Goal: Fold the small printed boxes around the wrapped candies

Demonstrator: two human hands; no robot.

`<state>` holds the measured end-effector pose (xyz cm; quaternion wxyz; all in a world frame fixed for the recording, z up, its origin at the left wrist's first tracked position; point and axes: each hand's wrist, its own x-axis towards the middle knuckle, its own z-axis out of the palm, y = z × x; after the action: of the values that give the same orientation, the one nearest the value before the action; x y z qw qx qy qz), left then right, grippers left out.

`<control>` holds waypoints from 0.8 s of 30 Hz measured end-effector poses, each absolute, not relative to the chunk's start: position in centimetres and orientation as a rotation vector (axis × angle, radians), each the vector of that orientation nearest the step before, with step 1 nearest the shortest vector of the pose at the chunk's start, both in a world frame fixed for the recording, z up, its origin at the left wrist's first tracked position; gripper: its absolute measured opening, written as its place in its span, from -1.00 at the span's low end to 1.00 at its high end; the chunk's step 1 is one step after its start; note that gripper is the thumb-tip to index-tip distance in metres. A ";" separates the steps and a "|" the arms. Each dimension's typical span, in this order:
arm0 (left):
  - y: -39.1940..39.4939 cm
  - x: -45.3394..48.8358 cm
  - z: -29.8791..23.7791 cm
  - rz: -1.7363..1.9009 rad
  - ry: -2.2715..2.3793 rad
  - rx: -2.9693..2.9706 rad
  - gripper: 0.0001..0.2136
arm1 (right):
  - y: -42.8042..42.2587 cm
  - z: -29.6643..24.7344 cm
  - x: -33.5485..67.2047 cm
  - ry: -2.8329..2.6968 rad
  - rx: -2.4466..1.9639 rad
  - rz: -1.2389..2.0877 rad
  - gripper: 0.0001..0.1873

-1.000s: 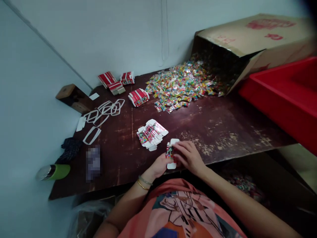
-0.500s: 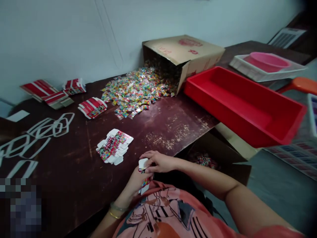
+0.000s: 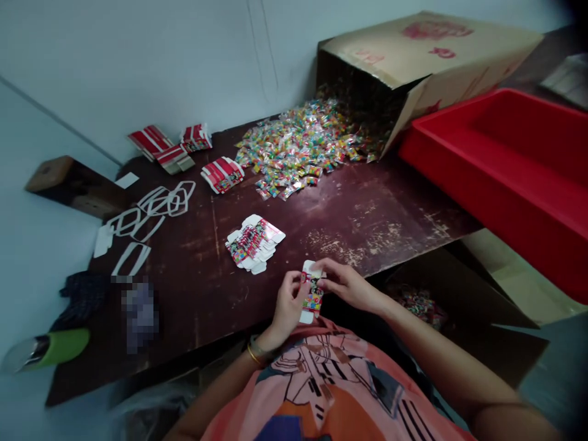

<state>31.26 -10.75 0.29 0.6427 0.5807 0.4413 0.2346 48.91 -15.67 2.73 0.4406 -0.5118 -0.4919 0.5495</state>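
Note:
Both my hands hold one small printed paper box point(image 3: 313, 293) at the near edge of the dark wooden table point(image 3: 367, 214). My left hand point(image 3: 287, 306) grips its left side with curled fingers. My right hand point(image 3: 346, 285) pinches its top flap. A short stack of the same flat box blanks point(image 3: 254, 243) lies just beyond my hands. Further back a heap of colourful wrapped sweets point(image 3: 305, 147) spills from a tipped cardboard carton point(image 3: 427, 55).
A red plastic tray point(image 3: 509, 159) stands at the right. Red-and-white box stacks point(image 3: 184, 153) and white card cut-outs point(image 3: 147, 211) lie at the back left. A green bottle point(image 3: 50, 349) and dark cloth point(image 3: 78, 294) sit at the left edge. An open carton of sweets point(image 3: 418, 303) is below the table.
The view swung right, then back left. My hands stayed on the small box and lifted it from my lap edge to just above the table's edge.

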 end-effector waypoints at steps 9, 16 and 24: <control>-12.5 28.9 1.3 0.508 0.938 1.444 -0.56 | -18.9 -0.5 46.8 -0.274 -0.987 1.869 -0.68; -13.3 27.0 1.4 0.470 0.944 1.435 -0.69 | -19.3 -0.3 46.4 -0.054 -0.851 2.054 -0.74; -13.2 27.2 1.9 0.454 1.054 0.923 -0.63 | -16.4 1.6 45.5 -0.826 -1.240 1.914 -0.85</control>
<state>27.24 -13.23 1.88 0.7410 0.4208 0.4807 0.2069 45.51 -16.44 1.56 0.3503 -0.4787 -0.3191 0.7391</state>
